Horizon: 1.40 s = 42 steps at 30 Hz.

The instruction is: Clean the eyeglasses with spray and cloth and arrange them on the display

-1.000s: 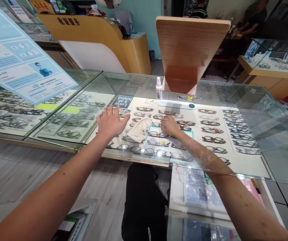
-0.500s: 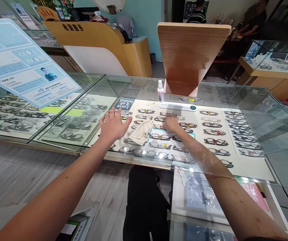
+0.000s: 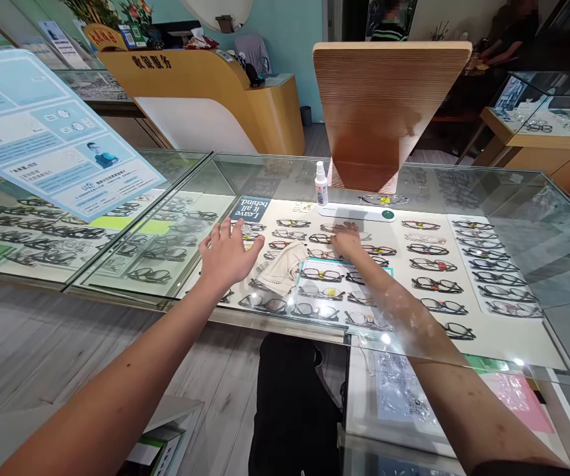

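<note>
Fingers spread, my left hand [image 3: 228, 251] rests palm down over the glass top [image 3: 205, 264] of a display case and holds nothing. A crumpled beige cloth [image 3: 282, 268] lies just right of it. My right forearm shows through the glass, with reflections across it. My right hand [image 3: 347, 241] is low among the rows of eyeglasses, its fingers bent and close together. A pair of eyeglasses [image 3: 322, 238] lies beside its fingertips; what the fingers hold, if anything, is hidden. More eyeglasses [image 3: 325, 274] lie in front of that hand.
A white spray bottle [image 3: 321, 184] stands near the case's back edge, by a tilted wooden panel [image 3: 384, 106]. At left a blue printed sign [image 3: 57, 132] hangs over the glass. An open drawer [image 3: 364, 410] juts out below my right arm. People are in the far background.
The view has shifted slightly, and most things sit a little further right in it. My right hand stays low among the eyeglasses; my left hand stays spread.
</note>
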### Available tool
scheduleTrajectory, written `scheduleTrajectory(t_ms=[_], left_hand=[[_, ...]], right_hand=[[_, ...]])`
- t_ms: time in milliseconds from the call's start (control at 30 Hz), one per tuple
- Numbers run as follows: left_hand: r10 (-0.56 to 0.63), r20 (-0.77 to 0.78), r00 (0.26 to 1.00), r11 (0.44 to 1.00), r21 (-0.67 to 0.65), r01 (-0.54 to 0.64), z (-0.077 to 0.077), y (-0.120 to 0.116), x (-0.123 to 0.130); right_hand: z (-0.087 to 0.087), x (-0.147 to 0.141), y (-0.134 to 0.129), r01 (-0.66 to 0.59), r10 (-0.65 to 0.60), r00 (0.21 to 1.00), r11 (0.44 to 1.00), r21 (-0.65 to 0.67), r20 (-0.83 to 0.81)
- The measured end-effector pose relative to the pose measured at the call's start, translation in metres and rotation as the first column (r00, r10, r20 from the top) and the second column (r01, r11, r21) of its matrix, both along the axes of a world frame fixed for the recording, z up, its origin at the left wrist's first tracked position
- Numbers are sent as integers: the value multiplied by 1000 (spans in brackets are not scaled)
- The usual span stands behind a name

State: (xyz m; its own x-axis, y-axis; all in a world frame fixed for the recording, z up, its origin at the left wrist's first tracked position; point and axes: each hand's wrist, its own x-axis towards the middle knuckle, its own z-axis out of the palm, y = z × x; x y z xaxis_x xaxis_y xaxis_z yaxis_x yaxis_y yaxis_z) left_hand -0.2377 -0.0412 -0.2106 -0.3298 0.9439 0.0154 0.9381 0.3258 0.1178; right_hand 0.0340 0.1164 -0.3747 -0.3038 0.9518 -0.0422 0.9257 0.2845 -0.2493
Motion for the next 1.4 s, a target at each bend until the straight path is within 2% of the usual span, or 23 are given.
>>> scheduleTrajectory(t_ms=[233,500,700,1100,1400], left_hand=[[-1,0,1000,1000,-3,1,3,-1,2],[2,-4,1000,1000,-14,-2,5,-2,3],[-11,3,1000,1000,-12,11,2,-2,-1],[-9,9,1000,1000,1,9,0,0,-1],[-4,10,1000,1000,-15,4,3,0,1]], right_hand=[[-8,-4,5,36,-36,999,999,-3,-5],[-15,-21,9,10,-10,1000,999,-34,8],[-17,-34,14,81,-79,997,993,-89,20],[-7,-48,17,145,-152,988,973,-177,-21],[2,-55,16,132,-143,989,968,-211,-37]])
